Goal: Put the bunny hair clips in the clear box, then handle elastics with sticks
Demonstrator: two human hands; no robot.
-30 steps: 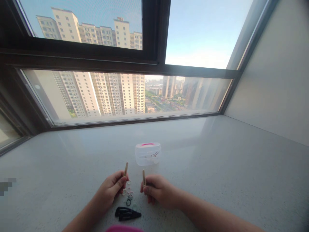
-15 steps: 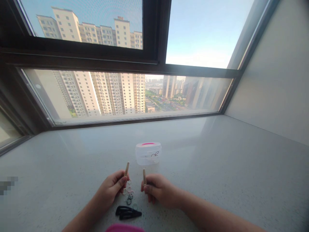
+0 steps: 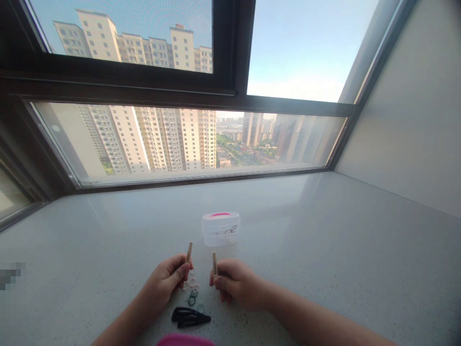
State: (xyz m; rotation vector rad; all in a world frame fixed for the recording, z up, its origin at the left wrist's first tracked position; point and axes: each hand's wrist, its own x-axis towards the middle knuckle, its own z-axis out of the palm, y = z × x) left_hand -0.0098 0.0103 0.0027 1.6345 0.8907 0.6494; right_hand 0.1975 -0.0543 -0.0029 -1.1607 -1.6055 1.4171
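Pinched upright between the thumb and fingers of my left hand [image 3: 167, 278] is a beige hair clip [image 3: 189, 252]. My right hand [image 3: 237, 283] grips a similar beige hair clip [image 3: 215, 263], also pointing up. The two clips are apart, a short gap between them. On the surface between my hands lie several small hair ties [image 3: 193, 293], pale, pink and dark green. Nearer to me, black snap hair clips [image 3: 189, 317] lie in an overlapping bunch. The lower ends of the beige clips are hidden by my fingers.
Beyond my hands stands a translucent plastic box [image 3: 220, 235] with a pink handle and a dark tie visible inside. A bright pink object [image 3: 185, 340] shows at the bottom edge. The speckled white sill [image 3: 324, 250] ends at a dark window frame [image 3: 201, 180] and a wall [image 3: 410, 125].
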